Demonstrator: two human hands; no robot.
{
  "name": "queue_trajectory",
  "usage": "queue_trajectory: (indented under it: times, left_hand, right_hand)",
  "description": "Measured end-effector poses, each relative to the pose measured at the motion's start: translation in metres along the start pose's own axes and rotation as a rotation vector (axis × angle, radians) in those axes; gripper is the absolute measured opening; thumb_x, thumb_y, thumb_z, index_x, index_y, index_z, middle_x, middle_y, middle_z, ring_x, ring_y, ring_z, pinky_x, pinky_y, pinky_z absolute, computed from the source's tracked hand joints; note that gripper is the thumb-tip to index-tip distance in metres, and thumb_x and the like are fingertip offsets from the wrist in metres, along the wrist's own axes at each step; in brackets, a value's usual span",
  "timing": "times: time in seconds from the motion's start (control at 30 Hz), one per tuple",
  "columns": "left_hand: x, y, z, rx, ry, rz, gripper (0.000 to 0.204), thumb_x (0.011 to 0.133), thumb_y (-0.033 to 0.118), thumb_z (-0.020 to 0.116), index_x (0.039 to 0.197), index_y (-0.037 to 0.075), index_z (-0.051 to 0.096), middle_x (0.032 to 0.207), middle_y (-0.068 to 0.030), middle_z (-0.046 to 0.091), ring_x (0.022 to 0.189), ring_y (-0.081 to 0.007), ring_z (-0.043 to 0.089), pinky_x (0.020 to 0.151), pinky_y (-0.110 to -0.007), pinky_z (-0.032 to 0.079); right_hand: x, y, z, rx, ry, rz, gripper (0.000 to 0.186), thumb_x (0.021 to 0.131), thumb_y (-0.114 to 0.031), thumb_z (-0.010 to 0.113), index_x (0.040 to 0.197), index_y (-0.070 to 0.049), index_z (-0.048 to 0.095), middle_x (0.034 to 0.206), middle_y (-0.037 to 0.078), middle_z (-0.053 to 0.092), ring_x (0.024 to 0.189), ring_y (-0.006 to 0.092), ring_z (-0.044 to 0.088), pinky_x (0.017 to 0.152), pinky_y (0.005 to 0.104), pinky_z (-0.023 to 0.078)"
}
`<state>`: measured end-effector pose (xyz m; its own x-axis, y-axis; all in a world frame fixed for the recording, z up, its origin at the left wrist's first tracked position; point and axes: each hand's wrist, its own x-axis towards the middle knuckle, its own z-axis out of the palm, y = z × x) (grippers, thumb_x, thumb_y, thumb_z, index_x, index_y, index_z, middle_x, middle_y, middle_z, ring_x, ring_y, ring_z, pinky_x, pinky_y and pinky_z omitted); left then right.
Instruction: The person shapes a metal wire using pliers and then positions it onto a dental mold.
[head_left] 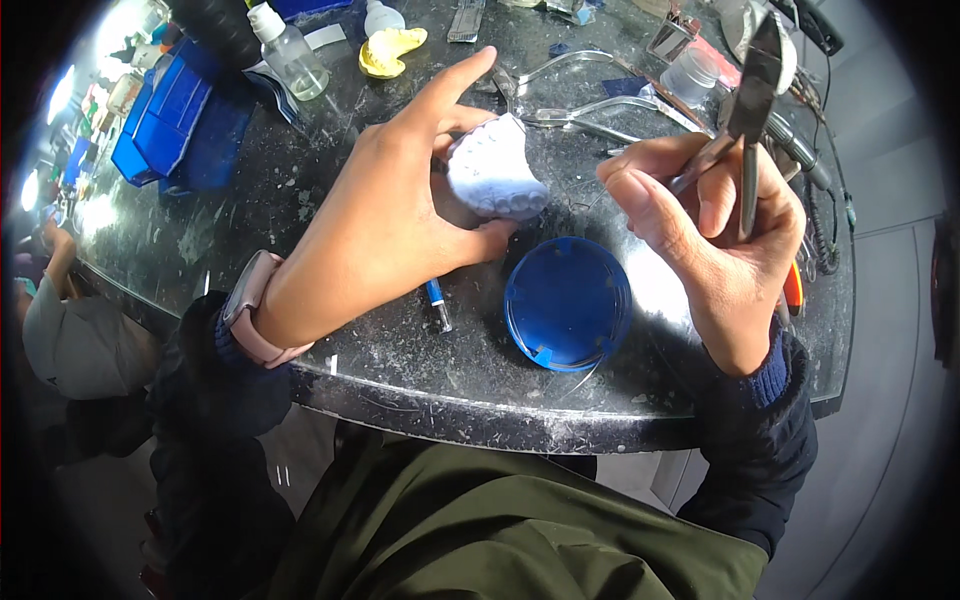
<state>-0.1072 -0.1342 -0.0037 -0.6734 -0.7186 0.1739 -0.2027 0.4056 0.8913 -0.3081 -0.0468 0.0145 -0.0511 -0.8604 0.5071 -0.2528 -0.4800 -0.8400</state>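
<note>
My left hand [400, 190] grips a pale plaster dental model [495, 165] by its edges, with the row of teeth showing and the index finger raised off it. In my right hand [720, 220] is a pair of pliers [755, 90], its dark jaws pointing up and away from me and its handles between my fingers and palm. The pliers are apart from the model. Between my hands, nearer to me, a round blue dish [567, 300] lies on the dark bench [400, 380], with thin wire at its rim.
More metal pliers [600, 110] lie beyond the model. Further back are a clear spray bottle [290, 55], a yellow lump [392, 50] and a clear cup [690, 75]. A blue box [165, 110] stands at left. A handpiece [800, 150] with cord lies right. Another person [80, 330] sits at far left.
</note>
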Motion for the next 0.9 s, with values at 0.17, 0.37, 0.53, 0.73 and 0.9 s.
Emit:
queue_trajectory:
  times: [0.17, 0.37, 0.53, 0.73, 0.9]
  left_hand:
    - [-0.004, 0.004, -0.007, 0.397, -0.005, -0.043, 0.099, 0.061, 0.005, 0.082, 0.145, 0.013, 0.031, 0.121, -0.0135, 0.056, 0.11, -0.0211, 0.057, 0.094, -0.036, 0.048]
    - [-0.003, 0.017, -0.016, 0.368, 0.139, 0.214, 0.067, 0.062, 0.017, 0.087, 0.12, 0.005, 0.057, 0.113, -0.0075, 0.057, 0.108, -0.0182, 0.056, 0.093, -0.034, 0.047]
    - [-0.005, 0.021, -0.007, -0.231, 0.131, 0.15, 0.007, 0.085, 0.006, 0.07, 0.084, -0.001, 0.072, 0.086, -0.0084, 0.069, 0.077, -0.0078, 0.061, 0.068, -0.021, 0.049]
    - [-0.009, 0.032, -0.004, -0.522, -0.17, -0.117, 0.023, 0.089, 0.018, 0.067, 0.091, -0.004, 0.069, 0.092, -0.0087, 0.064, 0.076, -0.0091, 0.057, 0.062, -0.022, 0.049]
    - [-0.028, 0.054, -0.003, -0.497, -0.052, -0.007, 0.02, 0.09, 0.015, 0.064, 0.096, -0.003, 0.069, 0.095, -0.0102, 0.065, 0.086, -0.0123, 0.062, 0.074, -0.025, 0.053]
  right_hand:
    - [0.001, 0.0, 0.003, 0.108, 0.034, 0.045, 0.043, 0.078, 0.006, 0.071, 0.066, -0.012, 0.033, 0.088, 0.017, 0.068, 0.076, 0.0142, 0.065, 0.06, 0.0219, 0.049]
    - [0.002, -0.003, 0.004, 0.097, 0.063, 0.076, 0.044, 0.08, 0.005, 0.07, 0.062, -0.011, 0.033, 0.088, 0.017, 0.068, 0.071, 0.0122, 0.064, 0.058, 0.0221, 0.049]
    - [0.0, -0.004, 0.003, 0.006, 0.004, -0.132, 0.041, 0.077, 0.014, 0.067, 0.063, -0.008, 0.035, 0.091, 0.019, 0.067, 0.086, 0.023, 0.069, 0.07, 0.0305, 0.056]
    - [-0.003, -0.011, 0.004, -0.078, -0.081, -0.262, 0.039, 0.076, 0.013, 0.068, 0.066, -0.007, 0.037, 0.089, 0.018, 0.068, 0.085, 0.0205, 0.068, 0.066, 0.0268, 0.052]
    - [-0.008, -0.045, 0.008, -0.009, -0.031, -0.084, 0.013, 0.084, -0.006, 0.065, 0.085, 0.0, 0.054, 0.087, 0.014, 0.068, 0.068, 0.0123, 0.06, 0.058, 0.0227, 0.044]
